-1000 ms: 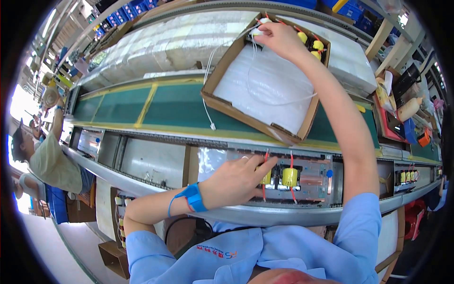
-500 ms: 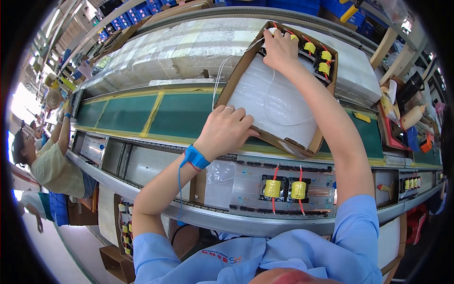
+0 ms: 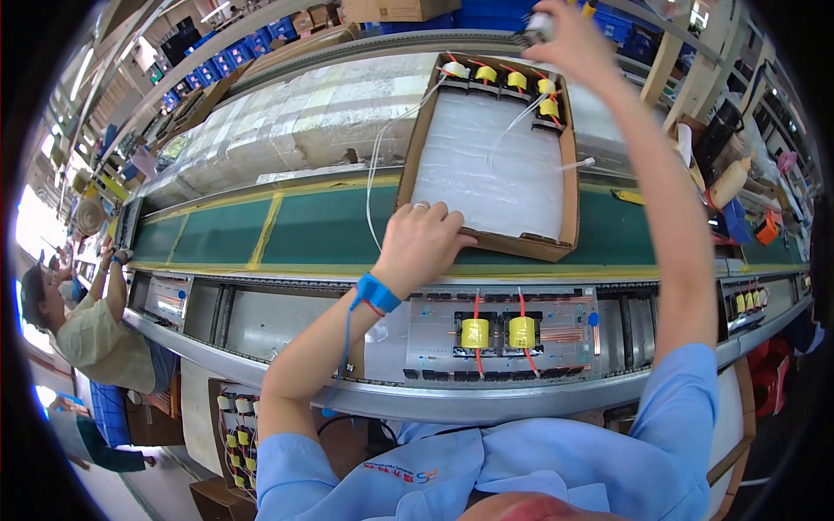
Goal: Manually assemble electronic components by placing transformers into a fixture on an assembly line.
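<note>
My left hand (image 3: 424, 236) grips the near left corner of a shallow cardboard box (image 3: 569, 187), fingers bent over its rim. White plastic sheeting (image 3: 491, 165) covers most of the inside. Along the far and right walls sit several transformers, most with yellow-wrapped coils (image 3: 516, 81) and red leads, and one with a white coil (image 3: 453, 69). Past the box's far right corner, my raised right hand (image 3: 578, 43) is closed around a small white-and-dark part (image 3: 539, 28); motion blur hides its kind. A white cable (image 3: 372, 178) hangs over the box's left side.
The box rests across a green conveyor belt (image 3: 330, 227). Nearer me, a circuit board (image 3: 434, 334) with two yellow transformers lies on a metal rail line (image 3: 417, 401). Foam blocks (image 3: 304, 104) line the far side. A co-worker (image 3: 113, 326) is at the left.
The box has turned straighter and shifted left, with my left hand still at its corner. My right hand has left the box's far left corner, moving up and right with a small part.
</note>
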A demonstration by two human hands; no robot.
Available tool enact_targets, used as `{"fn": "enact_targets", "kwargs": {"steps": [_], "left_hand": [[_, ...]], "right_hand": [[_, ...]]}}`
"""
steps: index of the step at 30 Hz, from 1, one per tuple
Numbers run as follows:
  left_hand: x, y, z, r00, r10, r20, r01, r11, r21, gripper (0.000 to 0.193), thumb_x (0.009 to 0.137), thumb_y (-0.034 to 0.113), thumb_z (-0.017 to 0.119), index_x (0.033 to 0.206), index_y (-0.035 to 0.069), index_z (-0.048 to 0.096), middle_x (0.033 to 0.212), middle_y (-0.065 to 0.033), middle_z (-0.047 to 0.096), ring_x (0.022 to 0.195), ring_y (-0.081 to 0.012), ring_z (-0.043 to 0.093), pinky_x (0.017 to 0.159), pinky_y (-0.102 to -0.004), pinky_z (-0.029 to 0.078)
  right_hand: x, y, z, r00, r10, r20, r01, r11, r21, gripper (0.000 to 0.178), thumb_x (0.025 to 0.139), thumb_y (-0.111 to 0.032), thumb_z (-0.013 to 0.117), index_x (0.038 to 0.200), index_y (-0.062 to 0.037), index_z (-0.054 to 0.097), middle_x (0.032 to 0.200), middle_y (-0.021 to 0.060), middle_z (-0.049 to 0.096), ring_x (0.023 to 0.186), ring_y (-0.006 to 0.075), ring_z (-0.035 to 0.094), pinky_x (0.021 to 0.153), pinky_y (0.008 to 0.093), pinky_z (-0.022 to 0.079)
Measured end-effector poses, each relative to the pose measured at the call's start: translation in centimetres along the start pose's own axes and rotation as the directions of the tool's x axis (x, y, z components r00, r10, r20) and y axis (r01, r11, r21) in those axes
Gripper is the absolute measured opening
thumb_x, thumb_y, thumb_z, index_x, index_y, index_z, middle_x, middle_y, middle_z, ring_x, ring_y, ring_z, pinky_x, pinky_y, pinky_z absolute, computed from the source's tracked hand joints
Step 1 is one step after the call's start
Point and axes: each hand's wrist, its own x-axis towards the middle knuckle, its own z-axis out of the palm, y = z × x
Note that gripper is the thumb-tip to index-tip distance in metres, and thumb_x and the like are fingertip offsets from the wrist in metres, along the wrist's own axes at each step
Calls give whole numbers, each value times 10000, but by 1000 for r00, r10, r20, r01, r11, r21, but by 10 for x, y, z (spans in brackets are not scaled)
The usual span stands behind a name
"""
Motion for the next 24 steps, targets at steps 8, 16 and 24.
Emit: {"fn": "enact_targets", "kwargs": {"steps": [8,16,24], "left_hand": [[77,-15,-53,934,43,356,190,782,-594,330,836,178,706,1126,35,637,1076,-120,634,1044,-228,611,893,-351,493],[196,-13,33,949,67,309,-46,996,-73,547,820,166,688,1319,64,489,1256,-166,550,1130,-336,565,944,-409,471],[241,-6,130,955,-51,292,60,998,-19,722,760,261,734,1407,153,433,1254,-158,562,1150,-336,546,971,-450,414]], "right_hand": [[-24,106,-159,870,-477,127,466,710,-529,543,600,-107,785,1107,-25,608,1028,169,606,977,323,605,847,381,499],[-138,171,-34,800,-353,484,431,901,-56,642,642,135,611,1228,-116,534,1141,81,565,1141,301,530,884,384,504],[-183,176,1,788,-288,545,250,957,144,741,620,-97,795,1307,-159,524,1215,62,562,1163,279,525,946,375,475]]}}
